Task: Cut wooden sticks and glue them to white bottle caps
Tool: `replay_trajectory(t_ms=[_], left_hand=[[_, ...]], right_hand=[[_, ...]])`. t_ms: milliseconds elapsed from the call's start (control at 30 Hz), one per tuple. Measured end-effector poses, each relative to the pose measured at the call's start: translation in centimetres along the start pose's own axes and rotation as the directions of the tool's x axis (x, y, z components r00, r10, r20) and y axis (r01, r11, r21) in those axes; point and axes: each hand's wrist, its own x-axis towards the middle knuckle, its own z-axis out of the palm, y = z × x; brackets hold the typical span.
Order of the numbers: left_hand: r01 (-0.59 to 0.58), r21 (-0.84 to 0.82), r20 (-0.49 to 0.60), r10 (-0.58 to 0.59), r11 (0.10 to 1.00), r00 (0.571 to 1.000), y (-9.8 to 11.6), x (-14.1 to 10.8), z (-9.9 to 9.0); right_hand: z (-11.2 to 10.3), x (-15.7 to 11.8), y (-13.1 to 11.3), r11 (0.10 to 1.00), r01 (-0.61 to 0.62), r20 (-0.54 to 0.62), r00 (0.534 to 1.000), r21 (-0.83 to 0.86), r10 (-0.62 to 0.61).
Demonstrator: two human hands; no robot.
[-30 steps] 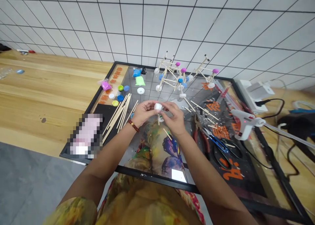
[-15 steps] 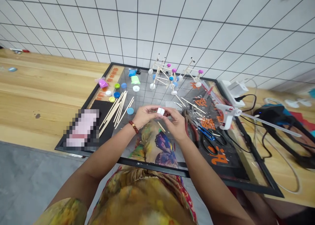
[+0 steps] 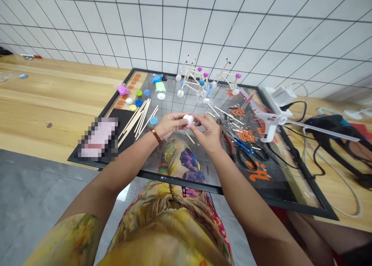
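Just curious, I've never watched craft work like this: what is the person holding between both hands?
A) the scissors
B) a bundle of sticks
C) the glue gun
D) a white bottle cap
D: the left hand and right hand meet on a small white cap, while the glue gun, scissors and sticks all lie untouched on the mat.

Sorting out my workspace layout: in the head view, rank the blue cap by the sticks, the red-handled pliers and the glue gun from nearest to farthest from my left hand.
From the left hand:
1. Blue cap, just left of it.
2. Red-handled pliers, right, past the right hand.
3. Glue gun, far right.
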Motion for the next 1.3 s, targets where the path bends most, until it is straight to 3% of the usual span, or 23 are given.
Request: replay_trajectory(t_ms=[200,500,567,667,800,900,1000,1100,1200,1300], left_hand=[[0.136,-0.108,0.153,-0.118,0.985,0.981,0.3,-0.3,-0.4],[0.255,-0.158,0.255,-0.21,0.954,0.944,0.0,-0.6,0.5],[0.223,-0.144,0.217,-0.189,0.964,0.958,0.0,-0.7,1.0],[0.054,-0.055,0.053,-0.051,0.997,0.997,-0.1,-0.7,1.7],[-0.102,0.13,-0.144,0.121,0.986,0.982,-0.4,-0.4,2.3],[-0.117,0.211,-0.154,0.151,0.97,0.976,-0.6,-0.3,2.4],[-0.094,0.222,-0.114,0.122,0.97,0.986,-0.6,-0.3,2.2],[-0.055,0.109,-0.058,0.062,0.993,0.996,-0.4,-0.4,1.8],[0.077,-0.067,-0.012,-0.078,0.995,0.997,-0.1,-0.5,1.5],[0.184,-0.153,0.021,-0.183,0.971,0.983,0.1,-0.6,1.4]], right_hand=[[0.9,-0.1,-0.2,0.985,0.173,-0.076,0.982,0.023,-0.171],[0.4,0.0,-0.6,0.983,0.178,-0.056,0.982,-0.044,-0.181],[0.6,0.0,-0.3,0.981,0.186,-0.058,0.98,-0.055,-0.19],[0.9,-0.2,0.3,0.977,0.202,-0.082,0.975,-0.071,-0.207],[1.2,-0.5,1.2,0.969,0.228,-0.099,0.967,-0.091,-0.237],[1.1,-0.8,1.8,0.956,0.261,-0.094,0.957,-0.132,-0.274],[0.9,-0.8,1.9,0.962,0.241,-0.072,0.965,-0.13,-0.252],[0.6,-0.5,1.7,0.982,0.16,-0.104,0.98,-0.104,-0.171],[0.4,-0.2,1.5,0.992,0.115,-0.129,0.984,-0.059,-0.121],[0.4,-0.1,1.4,0.992,0.126,-0.08,0.989,-0.005,-0.126]])
